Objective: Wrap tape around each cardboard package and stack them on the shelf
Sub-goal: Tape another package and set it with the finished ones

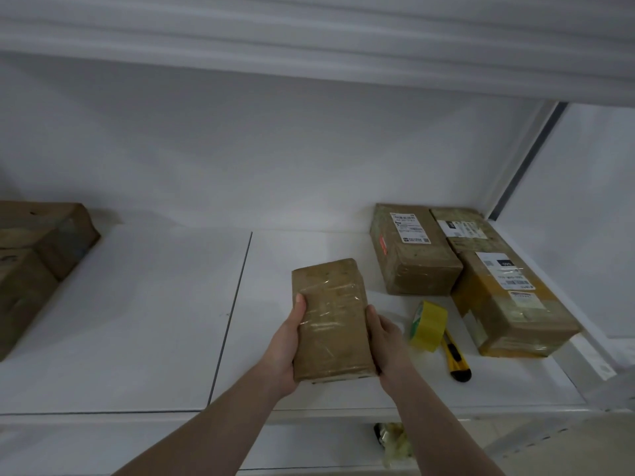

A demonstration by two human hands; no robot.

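Observation:
A small brown cardboard package (331, 317) wrapped in clear tape is held over the white shelf (137, 321). My left hand (285, 348) grips its left side with the thumb on top. My right hand (385, 341) grips its right side. A roll of yellow tape (429, 326) stands on the shelf just right of my right hand, with a yellow utility knife (455, 359) lying beside it. Three labelled cardboard packages sit at the right: one at the back (412, 249), one behind it in the corner (464, 230) and a larger one in front (508, 304).
More brown cardboard boxes (37, 262) sit at the shelf's left end. An upper shelf board (309, 46) overhangs the space. A seam (230, 317) divides the shelf surface. Crumpled tape scraps (395, 441) lie below the shelf's front edge.

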